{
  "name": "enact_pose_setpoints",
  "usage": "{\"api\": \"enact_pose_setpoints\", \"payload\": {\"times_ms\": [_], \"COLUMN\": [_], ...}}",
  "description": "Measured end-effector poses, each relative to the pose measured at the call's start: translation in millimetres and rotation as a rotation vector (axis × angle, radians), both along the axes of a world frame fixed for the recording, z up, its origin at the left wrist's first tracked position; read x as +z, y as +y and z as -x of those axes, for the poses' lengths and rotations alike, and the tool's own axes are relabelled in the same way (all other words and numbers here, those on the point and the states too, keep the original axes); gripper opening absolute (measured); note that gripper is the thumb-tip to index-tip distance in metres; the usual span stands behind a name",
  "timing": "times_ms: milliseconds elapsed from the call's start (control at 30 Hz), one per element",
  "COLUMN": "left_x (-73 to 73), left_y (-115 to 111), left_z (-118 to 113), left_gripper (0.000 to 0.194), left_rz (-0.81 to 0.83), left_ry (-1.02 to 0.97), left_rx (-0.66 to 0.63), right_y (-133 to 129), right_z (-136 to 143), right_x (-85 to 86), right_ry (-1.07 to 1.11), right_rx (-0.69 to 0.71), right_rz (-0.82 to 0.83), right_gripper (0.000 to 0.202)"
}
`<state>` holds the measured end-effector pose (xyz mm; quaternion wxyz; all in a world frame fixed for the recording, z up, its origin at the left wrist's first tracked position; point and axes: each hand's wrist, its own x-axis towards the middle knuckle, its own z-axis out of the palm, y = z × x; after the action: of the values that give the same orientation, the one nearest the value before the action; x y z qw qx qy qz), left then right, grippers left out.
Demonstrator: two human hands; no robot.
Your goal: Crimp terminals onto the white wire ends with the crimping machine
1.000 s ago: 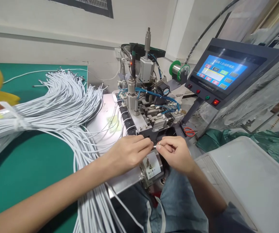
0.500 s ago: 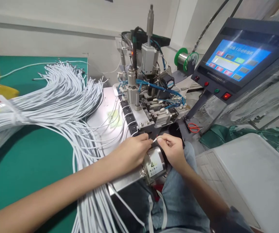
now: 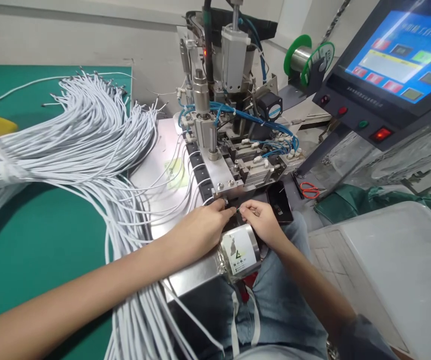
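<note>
My left hand (image 3: pixel 212 222) is at the front edge of the benchtop machine (image 3: pixel 215 172), its thumb and forefinger pinched at the end of a white cable. Facing it, my right hand (image 3: pixel 262 220) has its fingertips closed at the thin wires (image 3: pixel 238 209) of that end; a small gap separates the two hands. Fingers cover most of the cable end. Several white cables (image 3: pixel 196 172) run into the black slotted block (image 3: pixel 199 175) along the machine's left side. Just below my hands sits a metal cylinder with a white label (image 3: pixel 241 250).
A large bundle of white cables (image 3: pixel 83 145) lies across the green mat (image 3: pixel 31 255) and hangs over the front edge. At right are a black tray (image 3: pixel 286 214), red-handled scissors (image 3: pixel 309 190), a wire spool (image 3: pixel 301 59), a control screen (image 3: pixel 399 60) and a white lid (image 3: pixel 391 275).
The view has shifted nearer to the machine. Both hands have come closer to its front edge, and the white cable end that showed between them is now mostly covered. More of the black tray shows.
</note>
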<state>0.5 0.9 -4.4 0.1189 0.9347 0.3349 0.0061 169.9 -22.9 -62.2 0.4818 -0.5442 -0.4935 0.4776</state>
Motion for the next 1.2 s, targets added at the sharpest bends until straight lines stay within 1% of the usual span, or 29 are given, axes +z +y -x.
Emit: {"api": "enact_pose_setpoints", "payload": {"times_ms": [67, 167, 300, 400, 467, 633, 700, 767, 900, 967, 1033, 1067, 1133, 1200], "left_x": [-0.7, 1.8, 8.7, 10.9, 9.5, 1.3, -0.4, -0.4, 4.8, 10.0, 15.9, 18.5, 21.7, 21.8], "left_y": [-0.7, -1.3, -1.1, -0.6, -0.1, 1.7, 2.3, 2.4, 0.0, -3.0, -6.6, -8.3, -10.7, -11.6], "left_z": [1.4, 2.3, 1.0, -0.1, -0.1, 2.0, 2.4, 2.3, 0.6, 0.1, 0.5, 1.1, 3.1, 5.6], "left_gripper": [0.037, 0.037, 0.035, 0.038, 0.04, 0.037, 0.036, 0.036, 0.036, 0.032, 0.019, 0.016, 0.022, 0.023], "left_rz": [-0.064, -0.141, -0.155, -0.19, -0.21, -0.204, -0.201, -0.2, -0.214, -0.221, -0.214, -0.206, -0.192, -0.191], "left_ry": [0.023, 0.077, 0.111, 0.16, 0.175, 0.129, 0.118, 0.12, 0.136, 0.152, 0.16, 0.158, 0.143, 0.126], "left_rx": [-0.025, -0.073, -0.104, -0.129, -0.137, -0.124, -0.118, -0.117, -0.12, -0.108, -0.074, -0.05, -0.005, 0.015], "right_y": [0.8, 1.8, 3.6, 4.4, 4.6, 5.7, 6.6, 7.7, 9.5, 10.1, 11.1, 12.0, 14.0, 14.1], "right_z": [0.1, -0.3, -1.5, -1.7, -1.3, 0.3, 0.4, 0.2, 0.8, 2.0, 2.9, 3.0, 1.9, -0.7], "right_x": [-0.8, -1.7, -1.3, 0.1, 1.1, 2.3, 1.7, 0.6, -2.3, -5.0, -8.9, -10.9, -13.9, -12.8], "right_ry": [-0.002, 0.01, 0.023, -0.001, -0.012, 0.008, -0.009, -0.013, 0.073, 0.107, 0.11, 0.101, 0.056, -0.022], "right_rx": [0.006, 0.018, 0.043, 0.059, 0.049, -0.011, -0.018, -0.016, 0.061, 0.114, 0.15, 0.158, 0.173, 0.158], "right_rz": [-0.002, 0.027, 0.102, 0.099, 0.088, 0.08, 0.046, 0.045, 0.202, 0.233, 0.201, 0.175, 0.125, 0.066], "right_gripper": [0.019, 0.018, 0.017, 0.018, 0.018, 0.018, 0.017, 0.017, 0.02, 0.025, 0.029, 0.03, 0.03, 0.029]}}
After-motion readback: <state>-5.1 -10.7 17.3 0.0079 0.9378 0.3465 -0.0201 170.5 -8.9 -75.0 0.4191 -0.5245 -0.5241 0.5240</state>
